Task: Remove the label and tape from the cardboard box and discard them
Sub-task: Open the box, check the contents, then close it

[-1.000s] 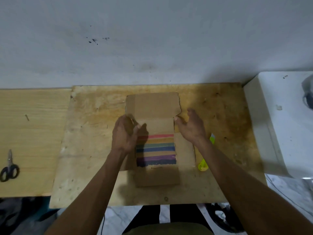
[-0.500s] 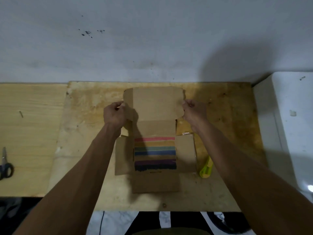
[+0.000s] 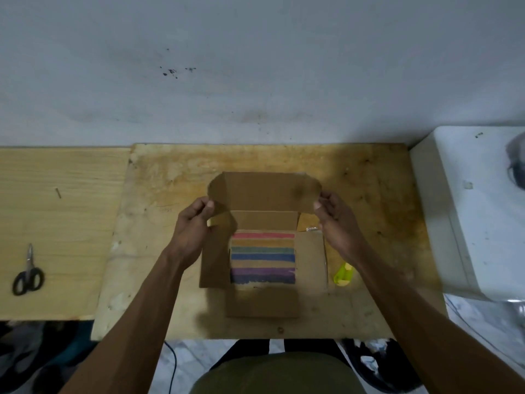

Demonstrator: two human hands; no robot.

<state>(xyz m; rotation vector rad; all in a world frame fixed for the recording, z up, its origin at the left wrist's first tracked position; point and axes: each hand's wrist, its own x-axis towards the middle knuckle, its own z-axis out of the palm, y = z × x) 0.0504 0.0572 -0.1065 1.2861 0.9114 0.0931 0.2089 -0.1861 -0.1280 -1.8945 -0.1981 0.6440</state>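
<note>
A brown cardboard box [image 3: 262, 302] lies unfolded flat on the stained plywood board [image 3: 159, 180]. Coloured stripes in red, green, blue and purple [image 3: 262, 258] cover its middle panel. My left hand [image 3: 194, 223] pinches the left edge of the far lid flap [image 3: 264, 190]. On the flap's right edge, my right hand [image 3: 333, 216] does the same, and the flap is lifted off the board. A small shiny scrap of tape [image 3: 311, 229] sticks at the right side panel's far corner. No label is visible.
A yellow-green utility knife [image 3: 343, 275] lies right of the box, partly under my right forearm. Black-handled scissors [image 3: 27, 275] rest on the pale wooden table [image 3: 62, 223] at the left. A white appliance [image 3: 477, 217] stands at the right. A grey wall rises behind.
Both hands moved outward from the box's middle to the two ends of the far lid flap, took hold of it, and raised it.
</note>
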